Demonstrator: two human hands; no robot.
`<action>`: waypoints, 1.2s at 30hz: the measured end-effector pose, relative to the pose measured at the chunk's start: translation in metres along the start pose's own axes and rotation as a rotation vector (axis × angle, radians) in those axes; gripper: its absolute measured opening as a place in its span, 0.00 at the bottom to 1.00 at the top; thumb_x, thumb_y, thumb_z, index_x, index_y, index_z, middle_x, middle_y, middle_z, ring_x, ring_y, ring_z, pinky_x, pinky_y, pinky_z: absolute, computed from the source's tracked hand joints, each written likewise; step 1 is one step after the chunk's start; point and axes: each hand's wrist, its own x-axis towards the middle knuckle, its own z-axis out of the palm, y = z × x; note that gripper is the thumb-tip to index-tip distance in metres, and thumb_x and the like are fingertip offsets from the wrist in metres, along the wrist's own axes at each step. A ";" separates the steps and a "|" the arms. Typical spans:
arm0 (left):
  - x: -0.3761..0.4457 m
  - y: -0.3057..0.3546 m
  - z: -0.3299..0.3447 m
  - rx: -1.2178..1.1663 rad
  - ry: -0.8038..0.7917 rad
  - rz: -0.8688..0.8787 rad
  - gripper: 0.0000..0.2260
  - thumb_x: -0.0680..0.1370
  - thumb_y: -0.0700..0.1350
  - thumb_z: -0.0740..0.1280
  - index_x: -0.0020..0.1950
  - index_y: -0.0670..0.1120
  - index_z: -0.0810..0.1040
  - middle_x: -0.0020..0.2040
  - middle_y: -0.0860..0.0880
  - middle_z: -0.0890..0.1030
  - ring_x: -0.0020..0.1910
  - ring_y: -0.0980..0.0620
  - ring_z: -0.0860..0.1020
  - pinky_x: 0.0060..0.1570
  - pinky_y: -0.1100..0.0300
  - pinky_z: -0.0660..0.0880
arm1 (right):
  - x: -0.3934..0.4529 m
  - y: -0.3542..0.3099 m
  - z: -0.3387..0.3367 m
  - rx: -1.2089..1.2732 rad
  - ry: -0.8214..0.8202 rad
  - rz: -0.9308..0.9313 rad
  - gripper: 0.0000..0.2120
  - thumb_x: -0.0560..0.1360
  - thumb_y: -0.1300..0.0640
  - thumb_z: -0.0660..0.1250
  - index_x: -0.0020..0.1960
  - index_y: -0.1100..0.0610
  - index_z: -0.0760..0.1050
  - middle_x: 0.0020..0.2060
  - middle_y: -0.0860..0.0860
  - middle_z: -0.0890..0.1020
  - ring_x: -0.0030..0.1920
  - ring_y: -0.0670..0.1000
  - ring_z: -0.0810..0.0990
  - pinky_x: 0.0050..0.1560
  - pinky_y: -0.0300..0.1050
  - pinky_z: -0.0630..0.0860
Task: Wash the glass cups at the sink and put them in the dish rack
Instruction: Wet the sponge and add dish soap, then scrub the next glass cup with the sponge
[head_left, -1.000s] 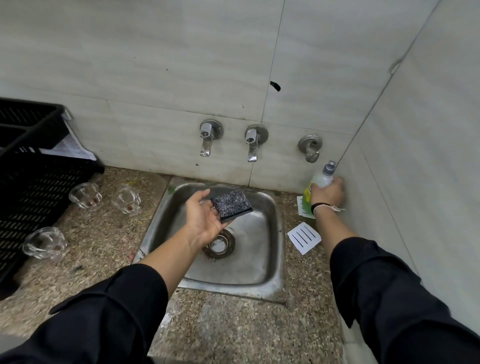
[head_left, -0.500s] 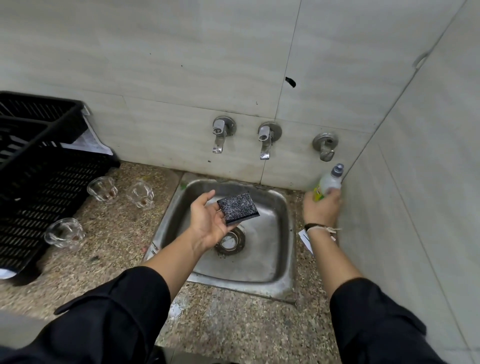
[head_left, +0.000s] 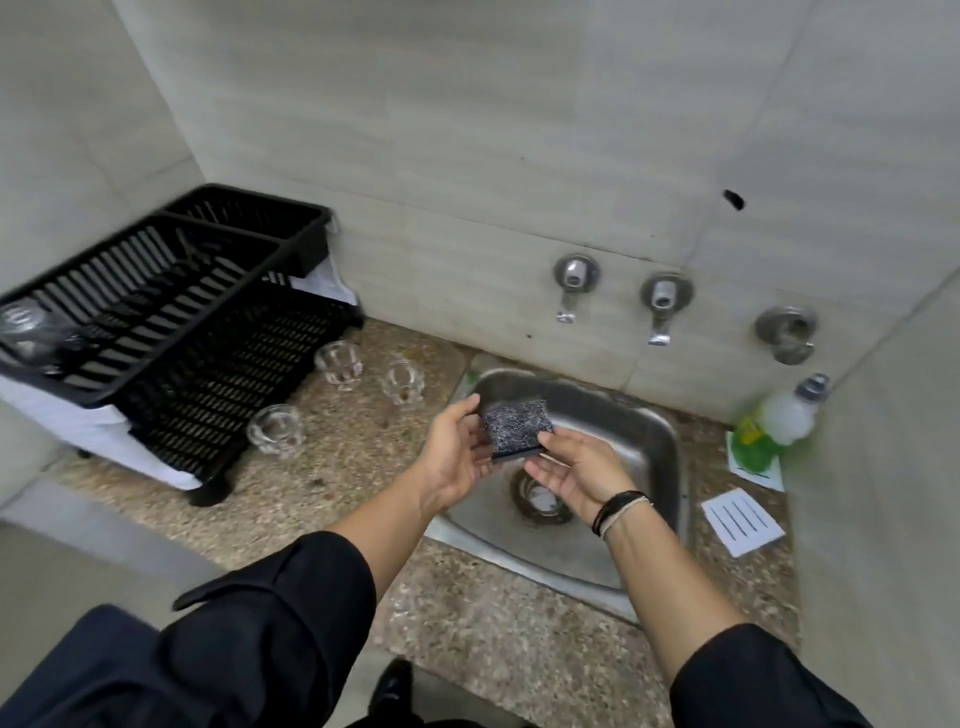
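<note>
Over the steel sink (head_left: 654, 441) my left hand (head_left: 454, 457) holds a dark scrubbing sponge (head_left: 514, 426), thumb at its top left corner. My right hand (head_left: 576, 473) lies palm up beside it, thumb touching the sponge's lower right corner, fingers relaxed. Three glass cups stand on the counter left of the sink: one (head_left: 338, 364) beside the rack, one (head_left: 402, 382) nearer the sink, one (head_left: 275, 430) in front. The black dish rack (head_left: 171, 332) sits at the far left, with one glass cup (head_left: 26, 325) at its left end.
A dish soap bottle (head_left: 792, 410) stands in the right corner on a green and white paper. A white slotted card (head_left: 743, 519) lies right of the sink. Two taps (head_left: 571, 286) (head_left: 662, 306) and a valve (head_left: 787, 332) stick out of the tiled wall.
My right hand has let go of the soap bottle, which now stands in the corner, and moved left to the sponge. The view has swung left, showing more of the rack.
</note>
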 end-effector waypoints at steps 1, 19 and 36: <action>0.001 0.003 -0.016 0.031 0.046 0.007 0.20 0.83 0.57 0.57 0.57 0.43 0.80 0.53 0.43 0.82 0.50 0.47 0.79 0.45 0.55 0.74 | 0.002 0.004 0.009 0.017 -0.013 0.008 0.09 0.78 0.68 0.66 0.58 0.62 0.75 0.49 0.60 0.84 0.44 0.57 0.84 0.47 0.49 0.84; 0.030 0.020 -0.242 -0.181 0.788 0.002 0.06 0.85 0.40 0.61 0.62 0.46 0.74 0.37 0.43 0.78 0.28 0.51 0.73 0.25 0.60 0.69 | 0.046 0.083 0.147 0.038 -0.027 0.061 0.10 0.79 0.70 0.64 0.59 0.62 0.75 0.53 0.61 0.84 0.47 0.56 0.86 0.44 0.48 0.84; 0.007 0.001 -0.163 0.200 0.351 0.272 0.10 0.84 0.37 0.61 0.44 0.42 0.77 0.38 0.46 0.78 0.36 0.51 0.75 0.36 0.58 0.73 | -0.001 0.060 0.071 0.155 0.134 -0.084 0.08 0.77 0.71 0.65 0.50 0.59 0.75 0.51 0.60 0.83 0.48 0.59 0.84 0.43 0.51 0.84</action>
